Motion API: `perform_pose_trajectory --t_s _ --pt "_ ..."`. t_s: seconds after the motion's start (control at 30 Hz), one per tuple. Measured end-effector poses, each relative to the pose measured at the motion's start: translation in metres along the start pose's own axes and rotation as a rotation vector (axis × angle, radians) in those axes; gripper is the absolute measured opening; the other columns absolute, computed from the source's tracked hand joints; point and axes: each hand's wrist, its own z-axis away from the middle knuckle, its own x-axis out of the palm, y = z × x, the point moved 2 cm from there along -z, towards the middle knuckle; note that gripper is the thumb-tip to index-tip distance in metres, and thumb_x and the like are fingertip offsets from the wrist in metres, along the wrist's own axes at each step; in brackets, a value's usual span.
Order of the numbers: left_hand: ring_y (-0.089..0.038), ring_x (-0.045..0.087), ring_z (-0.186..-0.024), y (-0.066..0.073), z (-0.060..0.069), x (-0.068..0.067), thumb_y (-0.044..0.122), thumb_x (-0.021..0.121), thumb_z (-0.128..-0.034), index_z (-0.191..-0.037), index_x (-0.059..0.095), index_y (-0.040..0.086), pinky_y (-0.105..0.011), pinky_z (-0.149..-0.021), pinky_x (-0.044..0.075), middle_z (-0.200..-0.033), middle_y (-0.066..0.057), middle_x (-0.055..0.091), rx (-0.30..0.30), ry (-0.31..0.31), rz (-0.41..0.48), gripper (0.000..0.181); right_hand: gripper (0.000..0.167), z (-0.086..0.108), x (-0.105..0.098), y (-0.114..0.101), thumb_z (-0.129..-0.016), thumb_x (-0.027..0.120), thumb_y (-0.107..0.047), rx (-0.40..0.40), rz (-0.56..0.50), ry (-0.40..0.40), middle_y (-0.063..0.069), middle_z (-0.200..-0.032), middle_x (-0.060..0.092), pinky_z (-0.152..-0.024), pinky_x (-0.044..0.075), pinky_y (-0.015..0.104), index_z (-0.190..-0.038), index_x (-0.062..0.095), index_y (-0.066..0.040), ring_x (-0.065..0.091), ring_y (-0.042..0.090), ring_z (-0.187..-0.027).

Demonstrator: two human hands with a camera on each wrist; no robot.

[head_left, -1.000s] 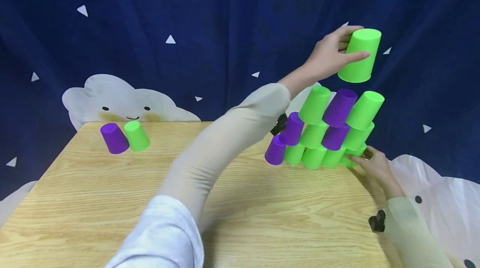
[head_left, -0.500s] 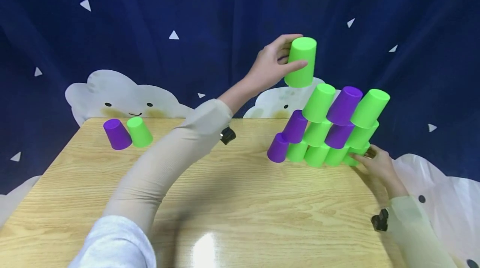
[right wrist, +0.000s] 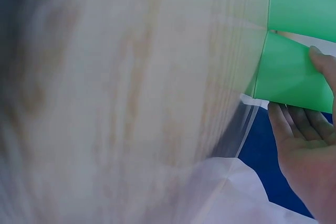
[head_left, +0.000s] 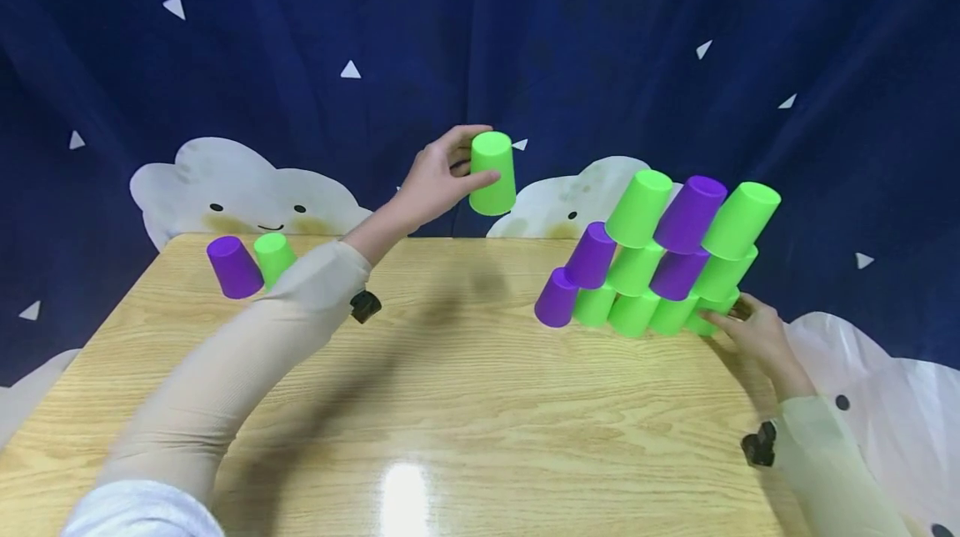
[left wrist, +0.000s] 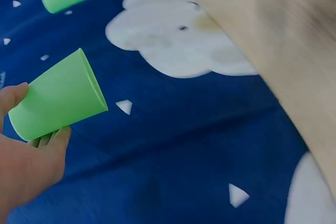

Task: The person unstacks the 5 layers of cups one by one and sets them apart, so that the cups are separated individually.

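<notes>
My left hand (head_left: 438,178) holds an upside-down green cup (head_left: 492,178) in the air above the table's back edge, left of the stack. In the left wrist view, thumb and fingers lie on opposite sides of this green cup (left wrist: 60,95). At the stack's right end my right hand (head_left: 759,337) grips the bottom-row green cup (head_left: 705,322). The right wrist view shows its thumb and fingers on two sides of that green cup (right wrist: 294,74). Purple and green cups stand upside down in three tiers; the top tier has a green cup (head_left: 640,208), a purple cup (head_left: 690,214) and a green cup (head_left: 742,220).
A purple cup (head_left: 235,268) and a green cup (head_left: 273,258) stand upside down at the table's back left; my left sleeve partly covers the green one. The wooden table (head_left: 480,404) ends just right of the stack. A dark blue curtain (head_left: 570,45) hangs behind.
My left hand has carried the green cup leftward and down, from above the stack's right end to left of the stack. My right hand stays at the bottom right cup.
</notes>
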Motion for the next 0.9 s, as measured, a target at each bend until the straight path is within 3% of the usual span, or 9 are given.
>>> perform_pose_trajectory --t_s 0.23,0.43,0.6,0.77,0.9 --pt "-0.028 0.054 -0.125 -0.033 0.028 -0.041 0.008 0.073 -0.0886 -0.141 0.047 0.002 -0.038 -0.101 0.048 -0.136 -0.014 0.053 -0.107 0.023 -0.126 0.059 0.072 0.000 0.002 -0.002 -0.092 0.069 -0.038 0.004 -0.013 -0.009 0.035 -0.130 0.052 -0.074 0.043 0.011 -0.138 0.043 0.012 0.050 0.046 -0.118" --pt "-0.034 0.051 -0.128 -0.061 0.054 -0.080 0.010 0.071 -0.0908 -0.142 0.043 0.000 -0.046 -0.103 0.045 -0.139 -0.019 0.049 -0.221 0.023 -0.229 0.059 0.073 -0.001 -0.002 -0.004 -0.092 0.068 -0.039 0.013 0.002 -0.010 0.035 -0.130 0.051 -0.078 0.044 0.018 -0.138 0.042 0.011 0.049 0.047 -0.119" --pt "-0.039 0.046 -0.130 -0.086 0.074 -0.108 0.013 0.070 -0.0922 -0.141 0.040 -0.003 -0.051 -0.103 0.043 -0.139 -0.024 0.046 -0.331 0.002 -0.302 0.060 0.072 0.000 -0.001 -0.002 -0.093 0.067 -0.040 0.016 0.003 -0.014 0.035 -0.130 0.051 -0.074 0.041 0.013 -0.137 0.043 0.011 0.049 0.044 -0.117" --pt "-0.044 0.047 -0.127 -0.107 0.092 -0.130 0.012 0.071 -0.0902 -0.137 0.042 -0.007 -0.054 -0.102 0.043 -0.134 -0.029 0.049 -0.368 -0.007 -0.405 0.058 0.071 -0.002 -0.001 -0.002 -0.092 0.069 -0.039 0.004 0.022 0.005 0.034 -0.128 0.054 -0.074 0.041 0.012 -0.136 0.045 0.010 0.051 0.040 -0.114" --pt "-0.048 0.048 -0.124 -0.118 0.103 -0.139 0.011 0.073 -0.0878 -0.134 0.043 -0.009 -0.056 -0.101 0.042 -0.129 -0.032 0.051 -0.379 -0.024 -0.461 0.058 0.070 -0.004 -0.001 -0.003 -0.092 0.069 -0.039 0.004 0.029 0.009 0.034 -0.128 0.054 -0.074 0.041 0.015 -0.136 0.046 0.010 0.050 0.041 -0.115"
